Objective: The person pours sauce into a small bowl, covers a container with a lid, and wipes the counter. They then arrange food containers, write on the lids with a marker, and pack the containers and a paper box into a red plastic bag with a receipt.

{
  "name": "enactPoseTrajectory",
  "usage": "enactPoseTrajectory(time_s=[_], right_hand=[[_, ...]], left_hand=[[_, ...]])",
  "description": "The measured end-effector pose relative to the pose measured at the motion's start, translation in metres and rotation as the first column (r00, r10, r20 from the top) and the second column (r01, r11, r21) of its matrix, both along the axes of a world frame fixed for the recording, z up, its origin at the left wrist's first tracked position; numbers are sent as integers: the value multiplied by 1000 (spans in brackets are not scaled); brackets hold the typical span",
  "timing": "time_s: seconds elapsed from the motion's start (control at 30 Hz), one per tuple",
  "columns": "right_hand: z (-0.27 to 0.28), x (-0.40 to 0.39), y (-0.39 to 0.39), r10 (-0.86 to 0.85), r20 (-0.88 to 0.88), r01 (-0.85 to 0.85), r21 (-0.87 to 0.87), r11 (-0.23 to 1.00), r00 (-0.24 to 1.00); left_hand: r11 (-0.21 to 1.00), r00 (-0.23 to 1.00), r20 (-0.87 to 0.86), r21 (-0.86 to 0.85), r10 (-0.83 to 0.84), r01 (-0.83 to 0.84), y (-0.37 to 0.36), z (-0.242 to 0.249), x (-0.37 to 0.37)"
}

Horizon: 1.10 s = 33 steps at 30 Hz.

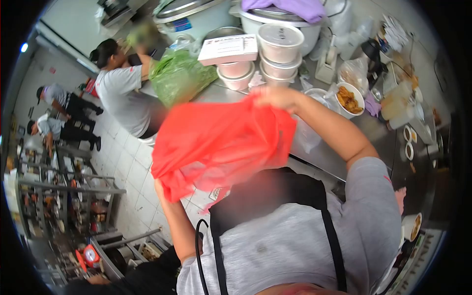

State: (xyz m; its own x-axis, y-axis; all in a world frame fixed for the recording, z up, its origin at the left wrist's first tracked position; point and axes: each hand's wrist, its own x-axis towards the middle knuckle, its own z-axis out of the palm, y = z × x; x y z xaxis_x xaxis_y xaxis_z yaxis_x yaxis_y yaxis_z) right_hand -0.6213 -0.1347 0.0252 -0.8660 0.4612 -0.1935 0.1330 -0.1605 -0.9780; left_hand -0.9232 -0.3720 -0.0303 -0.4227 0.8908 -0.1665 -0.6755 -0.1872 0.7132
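Observation:
A large red bag (226, 132) is spread out in front of my body. My right hand (278, 98) grips its upper right edge, fingers closed on it. On the left, my other forearm rises to the bag's lower left corner, and the red material covers that hand. Behind the bag, stacked white tubs (280, 46) and a flat white box (228, 49) stand on the metal counter. A green plastic bag (179, 76) lies left of them.
At the right are a bowl of fried food (349, 100), a tape dispenser (327, 66) and bottles. Large lidded pots (191, 17) stand at the back. A co-worker (120, 88) stands at the counter's left; two more people are farther off. Shelving (69, 196) is lower left.

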Motion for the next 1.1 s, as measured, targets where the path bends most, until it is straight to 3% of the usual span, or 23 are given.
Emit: enactPoseTrajectory(time_s=[0.03,0.1,0.2,0.23,0.27,0.3,0.33,0.37,0.4,0.43,0.5,0.53,0.57,0.6,0.63,0.73,0.77,0.8,0.83,0.9,0.93,1.03,1.1], right_hand=[[19,0,3,-281,-158,262,-130,956,947],[44,15,4,-487,-400,266,-492,829,776],[14,20,36,-310,-445,125,-398,909,840],[6,23,29,-262,-360,288,21,957,895],[4,24,9,-252,-251,344,451,823,934],[6,24,-7,-284,-146,281,801,529,948],[8,26,-18,-316,90,90,854,513,945],[7,31,-26,-352,318,-104,854,510,880],[-6,34,-16,-436,318,-122,899,420,842],[-16,38,-4,-525,211,3,926,377,824],[-18,47,24,-677,-12,236,941,240,736],[-13,49,39,-733,-98,640,573,511,673],[-5,51,45,-807,-118,812,-9,583,578],[24,60,35,-775,-188,654,-439,616,603],[29,61,29,-735,-221,576,-496,650,641],[28,52,1,-602,-263,397,-548,736,754],[22,57,-2,-495,-214,372,-434,821,842],[14,64,-4,-386,-146,326,-320,890,911],[9,68,-7,-281,-67,262,-209,942,957],[7,69,-18,-205,249,217,-25,976,947],[4,71,-24,-176,408,172,47,984,896],[-4,87,-4,-584,169,512,329,793,794],[21,116,4,-884,-29,772,501,391,466]], left_hand=[[984,983,-47,-30,-175,174,-7,7,12],[869,861,-122,-112,-494,482,-24,24,32],[624,326,-542,-567,-774,538,-15,54,28],[641,364,-536,-708,-762,298,-8,49,17],[603,403,-541,-796,-739,38,0,37,1],[775,571,-658,-630,-491,-60,1,19,-22],[946,897,-426,-322,-122,-25,7,35,-5],[962,960,-281,-262,-6,-71,14,53,12],[968,987,-123,-218,99,-124,18,71,27],[966,980,45,-180,195,-184,20,78,39],[996,999,-23,72,-45,47,19,62,53],[967,984,-79,191,-158,170,18,56,60],[965,969,-121,130,-214,230,16,53,69],[917,827,-401,-112,-393,382,12,51,71],[819,568,-591,-378,-573,432,12,48,71],[512,132,-496,-812,-858,280,27,16,50],[637,225,-598,-742,-769,206,26,-5,21],[790,672,-485,-558,-559,254,22,-2,8],[914,947,-192,-366,-259,176,21,6,1],[945,950,66,-104,-306,311,16,72,22],[962,963,8,45,-271,271,12,61,13],[910,913,50,120,-404,396,24,59,11],[918,916,71,65,-394,390,32,76,15]])
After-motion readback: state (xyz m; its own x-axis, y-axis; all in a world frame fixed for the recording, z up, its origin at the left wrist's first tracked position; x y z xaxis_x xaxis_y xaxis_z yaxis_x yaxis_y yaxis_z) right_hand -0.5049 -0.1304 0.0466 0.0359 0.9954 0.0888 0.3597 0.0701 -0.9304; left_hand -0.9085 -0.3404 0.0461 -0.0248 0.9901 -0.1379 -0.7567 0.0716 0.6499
